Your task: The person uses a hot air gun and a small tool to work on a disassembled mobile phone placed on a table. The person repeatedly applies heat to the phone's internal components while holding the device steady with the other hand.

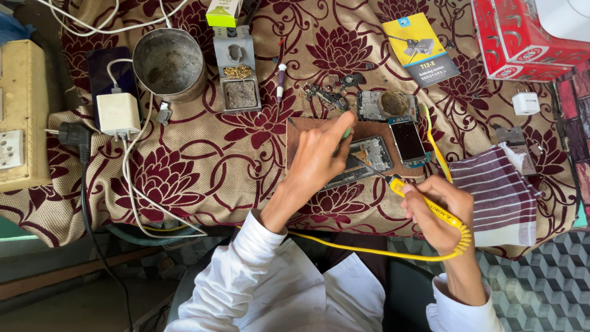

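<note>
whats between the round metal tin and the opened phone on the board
In the head view, between the metal tin and the opened phone stand a grey soldering-iron stand and a small pen-like tool on patterned cloth.

the opened phone [362,161] lies on a small board [295,132]. at its 12 o'clock sits a little pot [394,102]. at 3 o'clock lies a folded cloth [498,193]. at 10 o'clock stands a metal cup [169,63].

Opened phone chassis [362,161]: dark, lying flat and slightly tilted on a wooden board near the surface's front edge. Yellow-handled soldering iron [430,208]: angled, its tip touching the chassis, coiled yellow cord trailing.
</note>
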